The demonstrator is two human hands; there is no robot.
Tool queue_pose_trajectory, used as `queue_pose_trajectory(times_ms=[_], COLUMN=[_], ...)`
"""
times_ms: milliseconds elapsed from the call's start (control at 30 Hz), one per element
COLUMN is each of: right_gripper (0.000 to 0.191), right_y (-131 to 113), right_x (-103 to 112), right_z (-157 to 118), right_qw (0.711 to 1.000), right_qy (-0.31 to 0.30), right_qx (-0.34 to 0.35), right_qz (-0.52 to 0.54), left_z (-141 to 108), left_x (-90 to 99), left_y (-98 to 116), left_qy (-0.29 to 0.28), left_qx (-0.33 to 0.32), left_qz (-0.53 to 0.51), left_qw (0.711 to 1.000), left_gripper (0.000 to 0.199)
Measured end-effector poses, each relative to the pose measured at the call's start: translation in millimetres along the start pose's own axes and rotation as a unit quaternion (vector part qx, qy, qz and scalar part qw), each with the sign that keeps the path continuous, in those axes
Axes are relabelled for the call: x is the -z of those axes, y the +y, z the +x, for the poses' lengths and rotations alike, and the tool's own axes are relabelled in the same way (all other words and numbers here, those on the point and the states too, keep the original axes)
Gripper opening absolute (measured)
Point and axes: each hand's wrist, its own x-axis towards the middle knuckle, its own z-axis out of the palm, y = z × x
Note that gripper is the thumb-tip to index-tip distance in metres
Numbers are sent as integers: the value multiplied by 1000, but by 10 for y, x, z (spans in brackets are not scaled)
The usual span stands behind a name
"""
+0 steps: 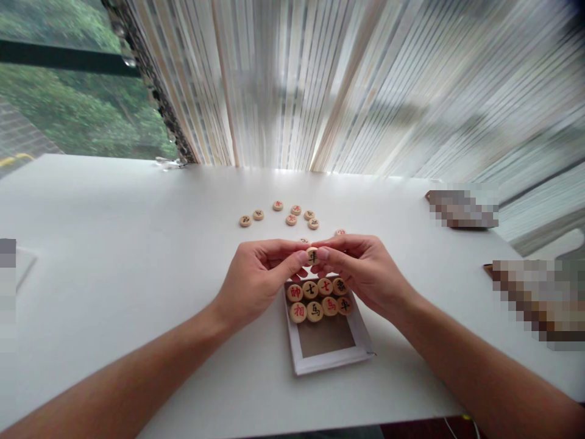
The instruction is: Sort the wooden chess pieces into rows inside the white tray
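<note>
- Left hand and right hand together pinch one xiangqi piece, its sides covered by fingertips.
- Six o'clock, just beside: the open box, holding eight pieces.
- Ten to two o'clock: loose pieces on the white table, two partly hidden by the hands.
- Two and three o'clock: pixelated objects, unidentifiable.

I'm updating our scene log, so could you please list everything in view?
Held piece: one, wooden, black mark, between both hands
Boxed pieces: eight, wooden, four red-marked, four black-marked
Loose pieces: at least nine, wooden, beyond the box
Box: one, white, below the hands
Table: one, white
Curtain: striped, pale, behind
Greenery: green, outside, upper left
Pixelated objects: two, brownish, right
Flat item: one, pale, left edge
Hands: left and right, bare
</note>
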Motion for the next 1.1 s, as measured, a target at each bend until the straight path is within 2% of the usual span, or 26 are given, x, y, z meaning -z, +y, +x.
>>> queue_pose_trajectory(times_ms=[467,633,800,900,1100], right_gripper=[37,35,32,29,27], right_y=[-5,-25,-29,-27,-34], right_x=[-20,-57,-59,-62,-56], right_z=[-13,-22,-29,-39,-52], right_qw=[999,998,998,998,999], right_qy=[26,40,51,38,15], right_qx=[-21,-36,-43,-45,-48], right_qz=[-5,-12,-10,-1,-4], left_z=[-23,-50,-63,-67,-62], left_x=[-13,-37,-38,-33,-37], left_y=[-19,-30,-43,-52,-35], left_qy=[-15,-28,-41,-39,-16], left_qx=[11,-1,-31,-42,-22], left_qz=[-21,-21,22,24,-10], left_qw=[1000,999,998,998,1000], left_gripper=[38,34,36,35,33])
